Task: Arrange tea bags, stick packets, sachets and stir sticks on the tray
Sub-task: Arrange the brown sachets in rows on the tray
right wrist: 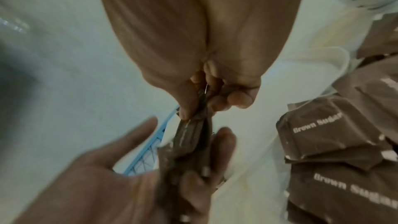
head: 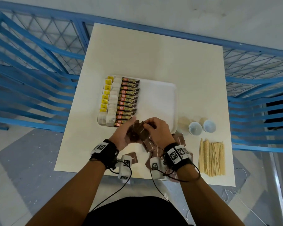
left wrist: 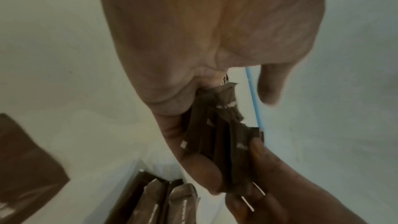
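2 white cups [head: 202, 128] stand on the table [head: 153, 54]; blue railing [head: 31, 62] behind.

1. "Brown Sugar" stands in white letters on the brown sachets [right wrist: 329, 135] heaped on the table [right wrist: 254, 185]; the right wrist view shows it whole on one sachet and cut off at the picture's edge on the one below it.
2. "GRANULES" stands in pale capitals on the dark stick packets [head: 128, 101] lined up on the tray [head: 160, 101]; each packet also bears a red-orange brand patch at its left end, whose words are too small to read.
3. The yellow tags of the tea bags [head: 107, 95] carry a small mark that cannot be read.
4. The black-and-white square code markers on the wrist bands [head: 175, 154] and white camera housings [head: 126, 163] bear patterns only, no letters.
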`<action>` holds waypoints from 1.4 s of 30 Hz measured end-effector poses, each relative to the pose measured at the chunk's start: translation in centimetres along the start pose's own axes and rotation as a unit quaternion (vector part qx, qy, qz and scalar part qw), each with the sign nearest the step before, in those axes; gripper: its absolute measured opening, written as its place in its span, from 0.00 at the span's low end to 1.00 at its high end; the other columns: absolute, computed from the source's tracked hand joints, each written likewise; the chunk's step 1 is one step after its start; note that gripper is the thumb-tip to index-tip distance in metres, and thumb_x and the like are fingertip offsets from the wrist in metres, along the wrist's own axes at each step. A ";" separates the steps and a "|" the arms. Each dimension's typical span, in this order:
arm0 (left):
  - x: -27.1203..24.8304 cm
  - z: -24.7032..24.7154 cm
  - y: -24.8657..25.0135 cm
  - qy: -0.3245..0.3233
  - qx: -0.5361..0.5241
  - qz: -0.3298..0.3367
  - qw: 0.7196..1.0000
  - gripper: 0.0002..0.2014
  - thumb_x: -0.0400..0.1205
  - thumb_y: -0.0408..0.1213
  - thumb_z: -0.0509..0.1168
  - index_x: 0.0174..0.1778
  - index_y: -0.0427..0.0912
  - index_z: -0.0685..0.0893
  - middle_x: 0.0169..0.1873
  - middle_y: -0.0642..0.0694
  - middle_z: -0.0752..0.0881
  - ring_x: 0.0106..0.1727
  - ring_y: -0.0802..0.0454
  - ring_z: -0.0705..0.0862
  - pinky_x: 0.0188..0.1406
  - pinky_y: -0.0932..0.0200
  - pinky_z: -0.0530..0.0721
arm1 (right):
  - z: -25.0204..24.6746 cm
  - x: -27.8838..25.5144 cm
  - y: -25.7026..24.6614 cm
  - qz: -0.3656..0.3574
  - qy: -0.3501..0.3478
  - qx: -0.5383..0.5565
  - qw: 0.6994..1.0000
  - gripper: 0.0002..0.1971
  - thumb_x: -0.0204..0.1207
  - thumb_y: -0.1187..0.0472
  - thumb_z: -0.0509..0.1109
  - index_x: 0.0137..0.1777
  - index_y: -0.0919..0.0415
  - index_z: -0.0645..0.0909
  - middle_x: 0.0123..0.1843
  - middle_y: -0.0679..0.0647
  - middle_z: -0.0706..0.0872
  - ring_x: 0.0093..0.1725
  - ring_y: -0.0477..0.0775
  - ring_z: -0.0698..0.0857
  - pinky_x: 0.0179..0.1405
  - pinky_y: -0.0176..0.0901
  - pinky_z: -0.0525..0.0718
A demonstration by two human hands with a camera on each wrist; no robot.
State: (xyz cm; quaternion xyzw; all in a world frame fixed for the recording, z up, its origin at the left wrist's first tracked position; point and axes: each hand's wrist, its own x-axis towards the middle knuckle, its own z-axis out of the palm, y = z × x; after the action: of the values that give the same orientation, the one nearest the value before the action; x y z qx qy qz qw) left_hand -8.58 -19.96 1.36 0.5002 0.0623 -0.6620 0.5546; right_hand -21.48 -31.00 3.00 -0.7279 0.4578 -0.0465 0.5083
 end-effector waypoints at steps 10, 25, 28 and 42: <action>0.7 -0.5 3.0 -0.018 0.090 0.096 0.991 0.18 0.83 0.24 0.69 0.70 0.27 0.79 0.57 0.24 0.87 0.56 0.29 0.88 0.40 0.48 0.90 | -0.5 2.5 -1.5 0.012 0.007 -0.009 1.000 0.09 0.79 0.50 0.76 0.53 0.53 0.86 0.46 0.46 0.91 0.42 0.46 0.89 0.44 0.39 0.85; 2.8 -0.5 8.7 0.038 0.115 0.131 0.984 0.14 0.83 0.35 0.73 0.62 0.35 0.85 0.52 0.30 0.91 0.49 0.33 0.91 0.57 0.35 0.88 | -1.4 8.6 -4.8 -0.093 -0.023 -0.064 0.993 0.10 0.84 0.62 0.69 0.61 0.54 0.89 0.55 0.48 0.91 0.53 0.45 0.85 0.60 0.33 0.80; 3.4 -0.3 9.0 0.059 0.132 0.152 0.978 0.13 0.82 0.30 0.74 0.62 0.35 0.85 0.52 0.34 0.93 0.51 0.33 0.92 0.54 0.37 0.91 | -1.3 9.4 -5.4 -0.080 -0.005 -0.041 0.996 0.11 0.83 0.57 0.72 0.62 0.52 0.88 0.47 0.44 0.90 0.44 0.40 0.85 0.47 0.19 0.76; 6.1 -1.3 10.5 0.121 0.045 0.144 0.981 0.09 0.83 0.28 0.73 0.58 0.38 0.86 0.54 0.36 0.91 0.55 0.39 0.92 0.42 0.43 0.93 | -3.0 17.4 -3.9 -0.014 0.084 -0.017 0.996 0.09 0.70 0.59 0.83 0.48 0.51 0.89 0.39 0.46 0.91 0.43 0.51 0.90 0.51 0.50 0.90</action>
State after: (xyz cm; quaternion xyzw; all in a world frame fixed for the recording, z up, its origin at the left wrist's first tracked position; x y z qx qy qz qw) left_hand 1.24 -27.16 1.22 0.6051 0.0264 -0.5117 0.6093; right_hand -10.64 -45.28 0.62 -0.7365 0.4894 -0.1073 0.4545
